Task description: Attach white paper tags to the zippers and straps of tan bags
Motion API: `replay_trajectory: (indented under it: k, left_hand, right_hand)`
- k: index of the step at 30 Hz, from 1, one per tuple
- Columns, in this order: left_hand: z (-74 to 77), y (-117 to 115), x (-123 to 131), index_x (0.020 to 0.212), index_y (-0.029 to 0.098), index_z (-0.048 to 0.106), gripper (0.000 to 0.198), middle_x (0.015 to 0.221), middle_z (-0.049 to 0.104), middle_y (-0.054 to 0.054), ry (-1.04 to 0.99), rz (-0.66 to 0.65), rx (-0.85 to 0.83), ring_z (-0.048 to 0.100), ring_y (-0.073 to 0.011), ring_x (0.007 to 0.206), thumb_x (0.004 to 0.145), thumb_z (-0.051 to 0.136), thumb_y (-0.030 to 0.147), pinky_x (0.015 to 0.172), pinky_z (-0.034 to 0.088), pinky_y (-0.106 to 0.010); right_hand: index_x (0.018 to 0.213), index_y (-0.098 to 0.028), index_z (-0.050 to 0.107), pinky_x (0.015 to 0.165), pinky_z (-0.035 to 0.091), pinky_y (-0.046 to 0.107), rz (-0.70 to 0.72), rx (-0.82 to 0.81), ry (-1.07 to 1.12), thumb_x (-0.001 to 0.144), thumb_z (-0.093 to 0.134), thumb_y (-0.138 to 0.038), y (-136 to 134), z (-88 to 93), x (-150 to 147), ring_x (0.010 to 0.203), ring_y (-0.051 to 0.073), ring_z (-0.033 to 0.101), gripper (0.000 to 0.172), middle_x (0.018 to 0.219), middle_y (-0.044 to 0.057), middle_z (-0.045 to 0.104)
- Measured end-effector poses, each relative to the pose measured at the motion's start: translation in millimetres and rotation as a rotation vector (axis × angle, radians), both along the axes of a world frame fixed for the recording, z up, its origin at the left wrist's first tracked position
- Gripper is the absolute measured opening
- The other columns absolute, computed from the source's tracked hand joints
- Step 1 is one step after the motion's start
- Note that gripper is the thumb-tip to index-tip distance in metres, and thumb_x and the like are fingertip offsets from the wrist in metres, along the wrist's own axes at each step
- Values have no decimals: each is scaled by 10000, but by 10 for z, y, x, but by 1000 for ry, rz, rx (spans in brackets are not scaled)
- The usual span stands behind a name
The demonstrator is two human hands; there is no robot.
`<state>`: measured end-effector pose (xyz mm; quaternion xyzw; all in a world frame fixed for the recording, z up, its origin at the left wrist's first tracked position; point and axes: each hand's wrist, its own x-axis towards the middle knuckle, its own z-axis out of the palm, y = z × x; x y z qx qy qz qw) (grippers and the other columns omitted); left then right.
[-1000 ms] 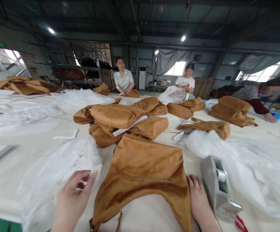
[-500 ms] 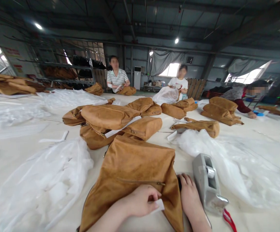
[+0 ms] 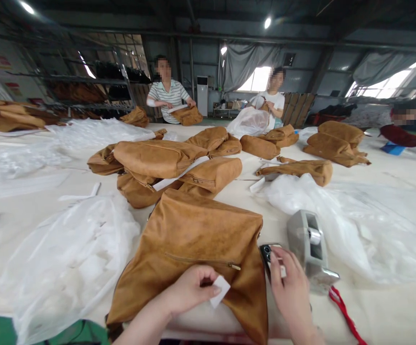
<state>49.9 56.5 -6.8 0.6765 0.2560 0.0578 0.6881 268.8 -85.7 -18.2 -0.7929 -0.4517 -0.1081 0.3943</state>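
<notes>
A brown leather-like bag with a zipper lies on the table before me. Over its lower part, my left hand pinches a small white paper piece between thumb and fingers. To the right of the bag, my right hand has its fingers bent over a dark phone that it partly hides. A small white thing shows between those fingers, too small to name. The grey tape dispenser stands just right of this hand.
More brown bags are piled behind. Clear plastic bags lie at the left and right. A red strap trails from the dispenser. Across the table, a person in a striped shirt handles a bag; two others are farther right.
My left hand has moved slightly left with the paper. My right hand's fingers have curled, and the phone shows more. The view tilts lower. The person at far right has shifted right.
</notes>
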Motion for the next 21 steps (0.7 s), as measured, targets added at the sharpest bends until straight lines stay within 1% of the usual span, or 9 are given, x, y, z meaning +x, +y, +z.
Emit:
replay_trajectory:
  k: [2, 3, 4, 6, 8, 11, 13, 17, 21]
  left_hand:
    - [-50, 19, 39, 772, 136, 643, 347, 726, 666, -16, 6, 90, -152, 573, -136, 663, 660, 780, 435, 635, 414, -238]
    - [-55, 28, 66, 762, 134, 634, 379, 700, 651, -10, 5, 119, -200, 557, -127, 638, 635, 797, 452, 622, 407, -236]
    - [-49, 36, 92, 757, 133, 627, 402, 693, 647, -11, 1, 143, -229, 551, -124, 629, 617, 807, 464, 622, 407, -238]
    - [-13, 33, 136, 765, 132, 623, 422, 713, 664, -28, -16, 175, -248, 563, -128, 642, 611, 804, 482, 644, 420, -246]
    - [32, 4, 155, 784, 139, 619, 407, 728, 688, -43, -17, 200, -231, 578, -131, 638, 646, 771, 491, 640, 422, -245]
    - [54, -64, 149, 770, 162, 599, 322, 654, 689, -22, 32, 244, -106, 562, -120, 556, 719, 692, 466, 563, 389, -229]
    - [25, -95, 140, 750, 168, 599, 277, 593, 671, -5, 80, 275, -34, 535, -115, 500, 733, 656, 438, 511, 358, -221]
    - [-49, -98, 142, 744, 168, 604, 248, 561, 660, 2, 121, 309, -54, 533, -117, 467, 715, 638, 412, 480, 358, -220]
    - [-25, -91, 151, 760, 169, 603, 240, 603, 678, -5, 97, 312, -88, 569, -121, 518, 718, 637, 402, 517, 392, -222]
  right_hand:
    - [1052, -218, 604, 771, 504, 346, 137, -90, 94, 941, 449, -312, -14, 74, -271, 864, 223, 629, 213, 989, 80, 659]
    - [1068, -215, 603, 751, 503, 340, 178, -164, 106, 935, 466, -291, 6, 86, -394, 844, 223, 633, 205, 975, 79, 657]
    - [1089, -205, 603, 755, 498, 344, 192, -239, 95, 928, 480, -263, 40, 85, -498, 848, 229, 636, 210, 971, 84, 653]
    - [1091, -186, 612, 781, 485, 354, 161, -355, 42, 914, 494, -201, 130, 64, -631, 873, 243, 638, 214, 960, 91, 644]
    - [1001, -192, 632, 766, 474, 345, 130, -422, 10, 910, 492, -154, 213, 41, -673, 853, 238, 639, 171, 920, 78, 635]
    - [840, -211, 607, 720, 459, 330, 133, -463, -10, 908, 493, -122, 278, 21, -654, 804, 221, 635, 160, 857, 50, 618]
    - [793, -211, 579, 704, 452, 328, 142, -473, -36, 903, 494, -108, 293, 1, -645, 790, 219, 631, 173, 833, 45, 607]
    - [784, -203, 543, 664, 446, 318, 146, -461, -80, 886, 484, -82, 328, -51, -702, 752, 217, 625, 169, 804, 48, 587]
    - [792, -210, 508, 626, 437, 303, 179, -415, -43, 877, 477, -74, 379, -49, -812, 725, 209, 621, 163, 792, 39, 576]
